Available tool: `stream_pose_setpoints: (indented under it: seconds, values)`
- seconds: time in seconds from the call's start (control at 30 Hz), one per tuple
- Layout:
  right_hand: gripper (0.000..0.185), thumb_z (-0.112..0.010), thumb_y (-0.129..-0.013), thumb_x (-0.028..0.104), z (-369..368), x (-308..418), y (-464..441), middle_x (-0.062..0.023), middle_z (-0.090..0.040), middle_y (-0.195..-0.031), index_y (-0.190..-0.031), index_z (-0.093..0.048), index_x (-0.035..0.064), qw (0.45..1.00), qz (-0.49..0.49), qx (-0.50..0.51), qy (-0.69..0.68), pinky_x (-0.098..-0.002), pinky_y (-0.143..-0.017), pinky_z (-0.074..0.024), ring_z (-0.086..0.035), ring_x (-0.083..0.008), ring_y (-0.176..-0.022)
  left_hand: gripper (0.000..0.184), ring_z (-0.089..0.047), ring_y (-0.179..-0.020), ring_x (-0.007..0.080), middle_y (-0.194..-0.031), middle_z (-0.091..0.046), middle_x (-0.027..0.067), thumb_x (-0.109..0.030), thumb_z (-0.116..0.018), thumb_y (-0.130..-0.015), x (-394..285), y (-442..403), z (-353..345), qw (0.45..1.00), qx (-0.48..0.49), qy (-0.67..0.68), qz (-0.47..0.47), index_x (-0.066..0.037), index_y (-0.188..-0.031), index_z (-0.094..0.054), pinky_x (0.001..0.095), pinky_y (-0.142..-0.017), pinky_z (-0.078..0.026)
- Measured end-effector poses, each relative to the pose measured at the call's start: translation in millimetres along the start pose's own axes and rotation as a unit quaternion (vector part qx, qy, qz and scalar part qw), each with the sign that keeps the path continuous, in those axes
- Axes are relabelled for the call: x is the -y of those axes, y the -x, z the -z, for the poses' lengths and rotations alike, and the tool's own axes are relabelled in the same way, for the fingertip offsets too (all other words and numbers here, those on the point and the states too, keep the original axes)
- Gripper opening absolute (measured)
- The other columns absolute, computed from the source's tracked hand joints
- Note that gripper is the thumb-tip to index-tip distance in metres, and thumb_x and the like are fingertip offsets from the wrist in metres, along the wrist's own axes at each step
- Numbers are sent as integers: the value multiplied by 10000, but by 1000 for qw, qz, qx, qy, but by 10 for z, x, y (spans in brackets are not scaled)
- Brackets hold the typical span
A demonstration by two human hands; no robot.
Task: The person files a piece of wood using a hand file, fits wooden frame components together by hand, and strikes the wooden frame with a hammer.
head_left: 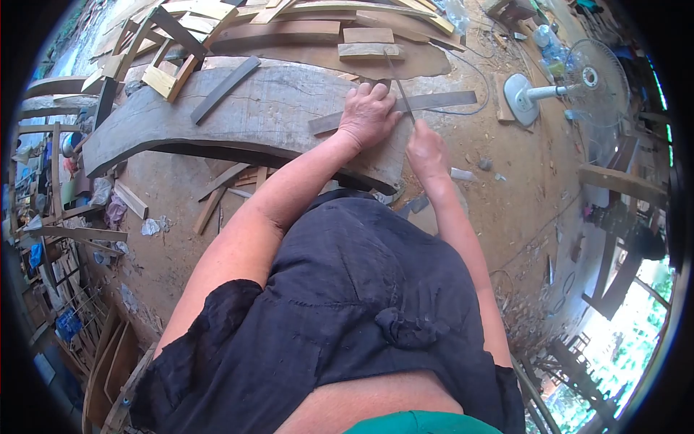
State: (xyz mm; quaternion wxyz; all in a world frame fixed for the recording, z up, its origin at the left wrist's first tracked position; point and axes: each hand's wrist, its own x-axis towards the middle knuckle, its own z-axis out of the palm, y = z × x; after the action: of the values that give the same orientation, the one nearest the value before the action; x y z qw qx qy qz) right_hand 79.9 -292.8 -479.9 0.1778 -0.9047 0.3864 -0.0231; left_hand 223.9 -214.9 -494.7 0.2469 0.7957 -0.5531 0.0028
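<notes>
A dark, narrow wooden strip (444, 100) lies across the right end of a thick, curved slab bench (282, 90). My left hand (367, 116) bears down on the strip, its fingers curled over the far edge and the thumb side towards the saw. Just right of it, my right hand (428, 153) is closed around the handle end of what looks like a hand saw (400, 85). The thin blade points away from me and crosses the strip, seen nearly edge-on. My fist hides the handle, and I cannot tell how deep the blade sits in the wood.
Another dark strip (225, 90) rests on the slab's left part. Short wood blocks (371, 50) and stacked boards (278, 32) lie beyond. A wooden frame (170, 61) stands far left. To the right are a standing fan (522, 100), a cable (483, 79) and scattered wood chips.
</notes>
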Motion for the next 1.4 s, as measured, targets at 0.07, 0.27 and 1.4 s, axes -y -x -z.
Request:
stream_pose_setpoints:
  seconds: [0.07, 0.27, 1.4]
  values:
    - [100, -475, -883, 128, 33, 14, 26, -256, -635, -752, -894, -522, 41, 1000, 1, 0, -5, -547, -679, -481, -633, -449, -752, 296, -513, -965, 249, -984, -539, 35, -350, -683, -775, 0, 6, 0, 1000, -3, -3, 4, -138, -979, -657, 404, -823, -422]
    - [70, -484, -885, 116, 148, -186, 615, -238, -632, -725, -870, -501, 50, 1000, -13, 21, -11, -544, -653, -474, -631, -441, -733, 269, -517, -948, 251, -956, -529, 38, -354, -674, -782, -1, 8, 13, 1000, -4, -4, 6, -133, -932, -642, 404, -798, -421]
    - [106, -482, -918, 140, 162, -231, 571, -239, -615, -699, -850, -493, 60, 1000, 11, 9, 15, -549, -621, -455, -615, -443, -699, 251, -515, -904, 228, -940, -526, 22, -367, -655, -793, 18, 27, -69, 999, -30, -3, -8, -148, -916, -643, 389, -787, -410]
